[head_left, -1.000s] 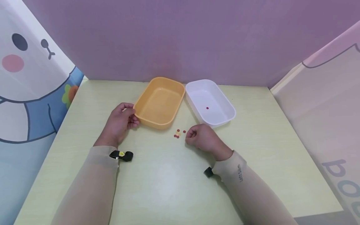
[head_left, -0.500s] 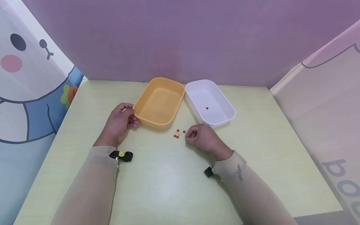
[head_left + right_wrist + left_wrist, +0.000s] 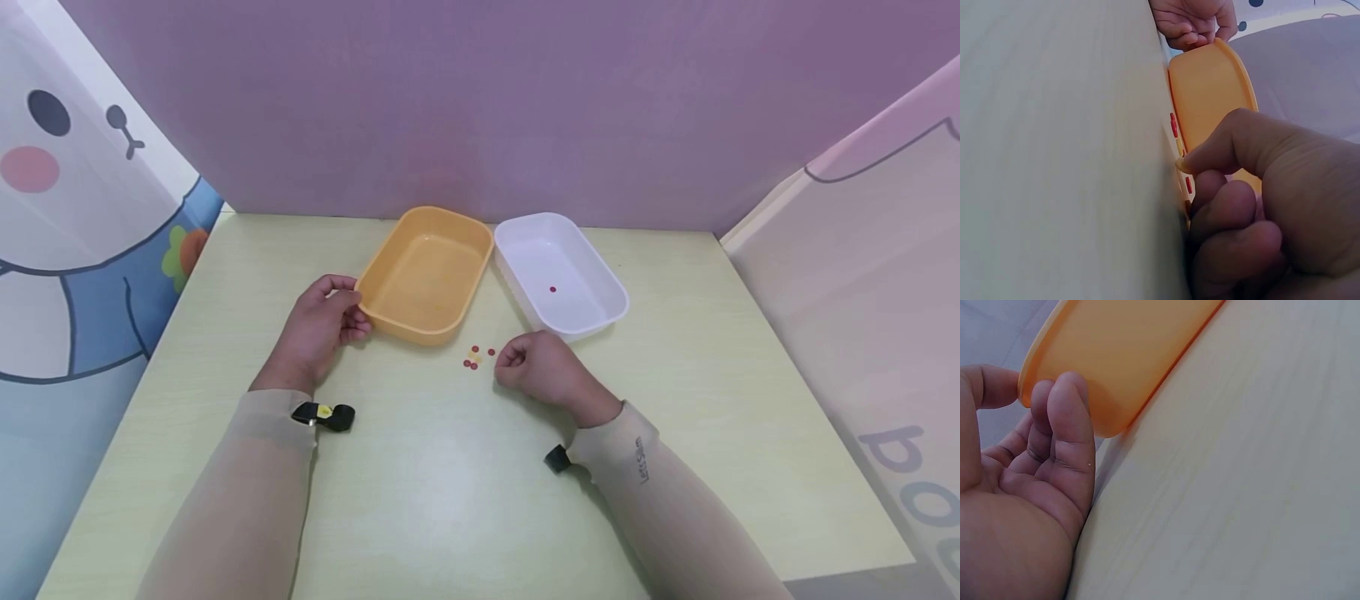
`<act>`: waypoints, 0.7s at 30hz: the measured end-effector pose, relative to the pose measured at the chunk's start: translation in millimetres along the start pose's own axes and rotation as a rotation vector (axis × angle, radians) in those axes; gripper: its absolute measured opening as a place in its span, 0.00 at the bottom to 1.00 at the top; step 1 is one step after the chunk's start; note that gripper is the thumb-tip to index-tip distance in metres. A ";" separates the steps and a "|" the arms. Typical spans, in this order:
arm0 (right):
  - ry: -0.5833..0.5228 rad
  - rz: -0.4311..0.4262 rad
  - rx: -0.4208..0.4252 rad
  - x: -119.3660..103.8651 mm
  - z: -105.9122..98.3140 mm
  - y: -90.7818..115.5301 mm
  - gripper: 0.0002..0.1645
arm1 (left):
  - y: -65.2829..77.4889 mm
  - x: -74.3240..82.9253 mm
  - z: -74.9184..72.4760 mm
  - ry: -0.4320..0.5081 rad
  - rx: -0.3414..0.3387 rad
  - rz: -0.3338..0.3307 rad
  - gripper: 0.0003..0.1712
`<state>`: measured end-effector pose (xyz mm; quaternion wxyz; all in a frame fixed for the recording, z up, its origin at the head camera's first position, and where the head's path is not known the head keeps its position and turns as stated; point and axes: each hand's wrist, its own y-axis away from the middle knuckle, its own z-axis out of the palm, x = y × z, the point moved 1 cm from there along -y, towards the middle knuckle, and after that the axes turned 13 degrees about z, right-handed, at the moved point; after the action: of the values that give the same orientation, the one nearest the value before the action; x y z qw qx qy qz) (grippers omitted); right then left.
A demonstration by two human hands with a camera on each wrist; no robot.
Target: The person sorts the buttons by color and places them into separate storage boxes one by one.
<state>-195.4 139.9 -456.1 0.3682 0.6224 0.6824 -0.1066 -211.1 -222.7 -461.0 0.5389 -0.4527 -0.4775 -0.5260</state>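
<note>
My left hand (image 3: 322, 323) grips the near left edge of an orange plastic basin (image 3: 427, 275), thumb and fingers at its rim. In the left wrist view, the fingers lie against the outside of the basin wall (image 3: 1125, 356). Several small red discs (image 3: 475, 349) and a few pale yellow pieces (image 3: 477, 358) lie on the table in front of the basins. Just right of them, my right hand (image 3: 540, 367) rests low at the tabletop with curled fingers, thumb close to the index finger. Whether a small piece is between those fingertips is hidden.
A white plastic basin (image 3: 573, 262) stands right of the orange one, nearly touching it, with a single red disc (image 3: 552, 289) inside. A purple panel (image 3: 480, 108) rises behind the table (image 3: 442, 500). Printed panels flank both sides.
</note>
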 end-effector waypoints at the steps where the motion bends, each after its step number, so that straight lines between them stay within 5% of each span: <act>1: -0.008 0.006 -0.007 0.1 0.0 0.1 0.08 | -0.1 0.0 -0.3 -0.002 0.000 0.000 0.11; 21: -0.187 0.119 -0.124 -4.0 -5.4 6.1 0.09 | 1.3 0.8 2.8 0.018 0.006 0.014 0.12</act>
<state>-191.9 141.3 -447.9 0.4737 0.6251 0.6123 -0.0999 -209.9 -220.0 -459.8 0.5480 -0.4496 -0.4710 -0.5250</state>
